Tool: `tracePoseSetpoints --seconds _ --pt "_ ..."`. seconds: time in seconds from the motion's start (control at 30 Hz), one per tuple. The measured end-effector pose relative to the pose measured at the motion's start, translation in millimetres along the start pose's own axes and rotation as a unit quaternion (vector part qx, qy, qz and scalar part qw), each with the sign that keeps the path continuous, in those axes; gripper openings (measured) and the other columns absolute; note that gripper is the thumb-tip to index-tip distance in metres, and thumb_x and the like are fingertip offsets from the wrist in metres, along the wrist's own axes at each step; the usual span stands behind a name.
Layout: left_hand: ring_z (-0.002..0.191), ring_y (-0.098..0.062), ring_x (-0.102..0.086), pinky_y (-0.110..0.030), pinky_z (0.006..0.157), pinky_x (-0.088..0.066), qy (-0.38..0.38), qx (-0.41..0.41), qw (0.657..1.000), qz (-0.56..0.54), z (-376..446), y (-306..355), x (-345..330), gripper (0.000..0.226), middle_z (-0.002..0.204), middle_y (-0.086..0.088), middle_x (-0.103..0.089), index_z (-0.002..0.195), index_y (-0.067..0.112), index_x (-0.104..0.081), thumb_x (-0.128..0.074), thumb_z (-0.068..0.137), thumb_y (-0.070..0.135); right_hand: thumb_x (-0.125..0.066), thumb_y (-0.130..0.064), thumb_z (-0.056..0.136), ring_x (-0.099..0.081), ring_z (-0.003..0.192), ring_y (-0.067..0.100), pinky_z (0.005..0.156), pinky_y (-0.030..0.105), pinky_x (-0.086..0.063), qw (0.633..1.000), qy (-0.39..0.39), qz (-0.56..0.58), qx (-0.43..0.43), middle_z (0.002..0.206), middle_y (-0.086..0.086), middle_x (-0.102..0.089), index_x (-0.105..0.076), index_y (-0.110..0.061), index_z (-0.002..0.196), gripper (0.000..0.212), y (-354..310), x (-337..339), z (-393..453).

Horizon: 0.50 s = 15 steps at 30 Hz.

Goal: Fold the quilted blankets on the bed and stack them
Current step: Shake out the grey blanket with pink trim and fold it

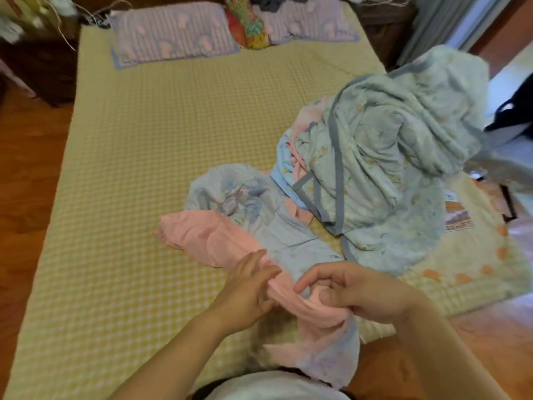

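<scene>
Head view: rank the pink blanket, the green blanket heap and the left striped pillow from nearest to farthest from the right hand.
1. Pink blanket: in the right hand, at the bed's near edge.
2. Green blanket heap: beyond, toward the bed's right side.
3. Striped pillow: at the head of the bed, far left.

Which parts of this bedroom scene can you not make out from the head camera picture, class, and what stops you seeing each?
- Head view: the pink and blue blanket is bunched, so its full size is hidden.
- Head view: part of that blanket lies under the pale green blanket heap.
- Head view: the right hand covers the cloth it grips; the left hand hides its own fingertips' contact.
- Head view: dark clothes behind the pillows are cut off by the top edge.
</scene>
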State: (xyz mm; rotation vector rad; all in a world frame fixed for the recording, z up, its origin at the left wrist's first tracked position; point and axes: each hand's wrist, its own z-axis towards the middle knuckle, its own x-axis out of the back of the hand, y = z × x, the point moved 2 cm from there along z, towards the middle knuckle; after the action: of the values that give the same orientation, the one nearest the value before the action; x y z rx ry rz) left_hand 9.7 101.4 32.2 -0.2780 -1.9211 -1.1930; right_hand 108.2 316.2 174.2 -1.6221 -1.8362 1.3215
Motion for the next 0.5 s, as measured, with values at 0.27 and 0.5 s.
tracePoseSetpoints --seconds 0.27,0.5 --pt "0.085 -0.026 -0.058 -0.034 0.073 -0.036 -0.086 0.014 0.996 0.038 -29.9 0.9 33.7 0.022 0.08 0.004 -0.061 0.091 0.031 -0.046 -0.061 0.082 0.044 -0.084 -0.022 0.078 -0.058 0.074 0.017 0.068 0.024 -0.051 0.975 0.148 0.124 0.114 0.087 0.012 -0.055 -0.069 -0.008 0.12 0.047 -22.0 19.1 -15.0" --pt "0.121 -0.024 -0.06 -0.047 0.114 -0.027 -0.162 0.263 0.919 0.244 -104.8 -89.3 28.8 0.026 0.125 0.001 -0.067 0.119 0.032 -0.053 -0.045 0.096 0.039 -0.058 -0.012 0.096 -0.055 0.075 0.015 0.065 0.028 -0.044 0.739 0.652 -0.004 0.169 0.084 0.002 -0.059 -0.068 -0.02 0.095 0.013 -5.4 80.5 -28.7"
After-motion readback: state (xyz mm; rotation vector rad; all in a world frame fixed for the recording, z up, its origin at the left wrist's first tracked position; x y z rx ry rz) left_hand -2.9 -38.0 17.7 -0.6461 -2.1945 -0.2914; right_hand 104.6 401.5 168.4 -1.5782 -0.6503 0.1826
